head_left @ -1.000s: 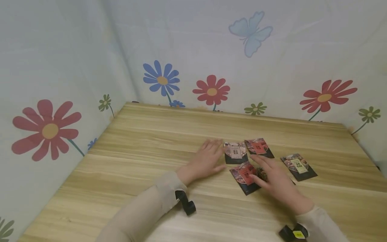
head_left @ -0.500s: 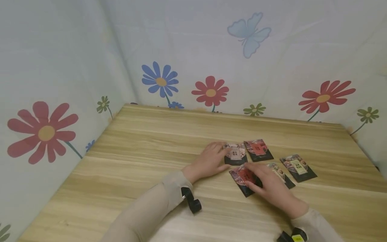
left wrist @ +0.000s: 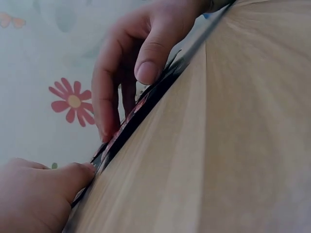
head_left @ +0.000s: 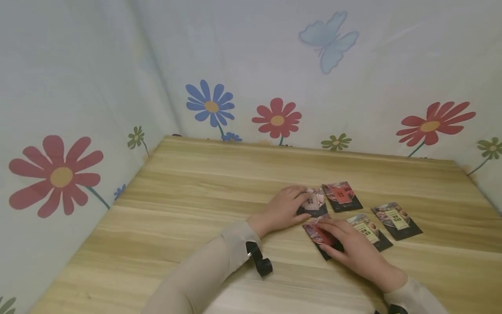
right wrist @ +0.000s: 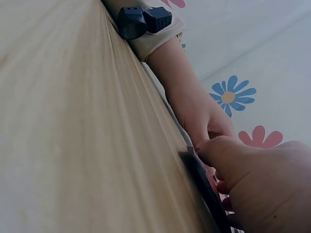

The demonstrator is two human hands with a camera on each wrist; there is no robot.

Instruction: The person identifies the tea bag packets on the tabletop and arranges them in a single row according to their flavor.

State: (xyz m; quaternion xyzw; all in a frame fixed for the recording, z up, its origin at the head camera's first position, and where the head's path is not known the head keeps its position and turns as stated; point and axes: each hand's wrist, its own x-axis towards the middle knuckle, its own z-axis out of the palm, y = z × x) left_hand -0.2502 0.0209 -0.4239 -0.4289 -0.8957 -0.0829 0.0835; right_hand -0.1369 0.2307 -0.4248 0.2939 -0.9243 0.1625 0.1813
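Note:
Flat food packets with black lower ends lie in a loose group on the wooden table. My left hand (head_left: 280,209) rests at the left side of a pink-label packet (head_left: 313,200), fingers over its upper left part and thumb by its near edge. Just in front, my right hand (head_left: 357,246) spreads over a red-label packet (head_left: 312,233) and hides much of it. In the left wrist view my right thumb (left wrist: 148,70) stands apart from the fingers, whose tips reach down to the packets. Low in that view is my left hand (left wrist: 41,194).
Another red-label packet (head_left: 341,196) lies behind, right of the pink-label one. Two yellow-label packets, one (head_left: 368,229) partly behind my right hand and one (head_left: 397,220) farther right, lie nearby. A flower-printed curtain (head_left: 235,52) surrounds the table (head_left: 176,187). A black strap (head_left: 259,259) hangs at my left wrist.
My left hand has shifted right, fingers now over the pink-label packet. My right hand has drawn left and nearer over the front red-label packet, uncovering the yellow-label one beside it.

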